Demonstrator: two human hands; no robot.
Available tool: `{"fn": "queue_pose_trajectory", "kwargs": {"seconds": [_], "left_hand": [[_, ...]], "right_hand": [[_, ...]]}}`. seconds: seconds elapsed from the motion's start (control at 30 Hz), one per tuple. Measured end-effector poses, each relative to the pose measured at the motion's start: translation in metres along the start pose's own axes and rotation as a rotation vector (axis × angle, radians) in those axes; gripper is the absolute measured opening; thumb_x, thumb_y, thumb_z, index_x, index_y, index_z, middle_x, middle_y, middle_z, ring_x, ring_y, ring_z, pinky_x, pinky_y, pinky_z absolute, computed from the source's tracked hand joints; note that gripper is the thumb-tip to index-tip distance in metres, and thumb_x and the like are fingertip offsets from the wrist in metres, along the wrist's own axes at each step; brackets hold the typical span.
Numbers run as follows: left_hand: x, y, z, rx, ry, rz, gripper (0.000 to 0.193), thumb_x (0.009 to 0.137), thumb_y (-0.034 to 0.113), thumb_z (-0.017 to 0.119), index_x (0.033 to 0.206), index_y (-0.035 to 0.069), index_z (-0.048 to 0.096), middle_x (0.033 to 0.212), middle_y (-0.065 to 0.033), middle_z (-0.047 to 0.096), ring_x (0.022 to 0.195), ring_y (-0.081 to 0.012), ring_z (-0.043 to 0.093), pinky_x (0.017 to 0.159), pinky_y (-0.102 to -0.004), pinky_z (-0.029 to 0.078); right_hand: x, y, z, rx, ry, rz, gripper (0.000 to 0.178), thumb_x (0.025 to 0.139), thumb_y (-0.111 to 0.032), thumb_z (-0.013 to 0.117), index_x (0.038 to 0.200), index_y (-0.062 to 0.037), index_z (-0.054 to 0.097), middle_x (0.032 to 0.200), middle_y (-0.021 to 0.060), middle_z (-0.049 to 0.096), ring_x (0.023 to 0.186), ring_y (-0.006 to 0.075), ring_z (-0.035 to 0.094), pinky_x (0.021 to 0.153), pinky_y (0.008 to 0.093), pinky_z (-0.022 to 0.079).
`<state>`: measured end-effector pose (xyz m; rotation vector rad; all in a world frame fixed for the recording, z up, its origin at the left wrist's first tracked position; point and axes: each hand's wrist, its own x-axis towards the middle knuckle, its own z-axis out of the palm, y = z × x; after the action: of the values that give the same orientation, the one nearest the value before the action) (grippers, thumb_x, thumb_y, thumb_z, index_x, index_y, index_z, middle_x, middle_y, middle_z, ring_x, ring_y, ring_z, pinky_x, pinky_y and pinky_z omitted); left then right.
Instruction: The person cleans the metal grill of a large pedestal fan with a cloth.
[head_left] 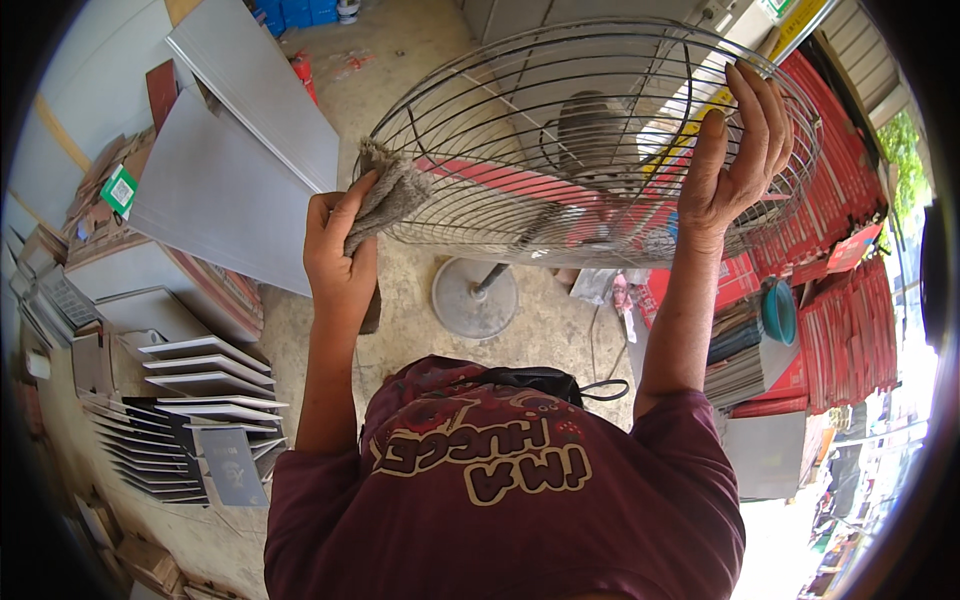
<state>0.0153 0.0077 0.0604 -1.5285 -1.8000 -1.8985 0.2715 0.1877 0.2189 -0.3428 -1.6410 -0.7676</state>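
Spanning upper centre, the fan cage [585, 195] runs from the left hand [338, 230], clutching a rag [393, 198], past the right hand [740, 165], fingers loosely extended.

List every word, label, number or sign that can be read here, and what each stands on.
I won't copy wording out, but print shows here:
Maroon shirt: large outlined lettering, readable though upside down.
Green-and-white card at left: square code; anything finer is too small to read.
Gray panel at lower left: pale print, too small to read.
Yellow strip at upper right: dark marks, too blurred to read.
Wire fan guard: no lettering I can make out.
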Motion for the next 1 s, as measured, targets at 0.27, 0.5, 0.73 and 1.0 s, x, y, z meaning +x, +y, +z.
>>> {"fn": "queue_pose_trajectory", "kwargs": {"seconds": [0.27, 0.5, 0.73, 1.0], "left_hand": [[0.035, 0.008, -0.014, -0.138, 0.169, 0.136, 0.057, 0.069, -0.017, 0.05, 0.12, 0.005, 0.061, 0.094, -0.0065, 0.053, 0.086, -0.0157, 0.053, 0.08, -0.023, 0.041], [0.057, 0.014, 0.006, -0.083, 0.052, 0.214, 0.066, 0.065, -0.017, 0.054, 0.121, 0.014, 0.063, 0.088, -0.0049, 0.048, 0.081, -0.0162, 0.051, 0.077, -0.0251, 0.043], [0.034, -0.018, 0.009, -0.069, 0.004, 0.135, 0.066, 0.065, -0.015, 0.054, 0.124, 0.015, 0.062, 0.088, -0.0056, 0.047, 0.077, -0.0165, 0.049, 0.071, -0.0262, 0.044], [-0.008, -0.079, 0.011, -0.128, 0.027, -0.01, 0.05, 0.078, -0.008, 0.056, 0.127, 0.003, 0.055, 0.096, -0.0082, 0.05, 0.084, -0.0177, 0.052, 0.076, -0.0254, 0.044]], "right_hand": [[0.0, 0.0, 0.006, 0.019, 0.042, -0.025, 0.031, 0.093, -0.032, 0.053, 0.113, -0.0113, 0.065, 0.114, 0.0028, 0.063, 0.115, 0.0214, 0.052, 0.101, 0.0368, 0.03], [0.001, -0.002, 0.008, 0.042, 0.068, -0.032, 0.029, 0.092, -0.028, 0.054, 0.113, -0.0108, 0.065, 0.114, 0.0025, 0.064, 0.112, 0.0202, 0.053, 0.1, 0.0355, 0.03], [0.003, -0.014, 0.011, 0.082, 0.078, -0.024, 0.031, 0.095, -0.029, 0.051, 0.114, -0.0071, 0.064, 0.116, 0.0054, 0.062, 0.112, 0.0205, 0.053, 0.098, 0.0356, 0.035], [0.001, -0.015, 0.019, 0.087, 0.108, -0.022, 0.033, 0.096, -0.03, 0.05, 0.113, -0.006, 0.065, 0.115, 0.0059, 0.062, 0.111, 0.0206, 0.052, 0.099, 0.0358, 0.036]]}}
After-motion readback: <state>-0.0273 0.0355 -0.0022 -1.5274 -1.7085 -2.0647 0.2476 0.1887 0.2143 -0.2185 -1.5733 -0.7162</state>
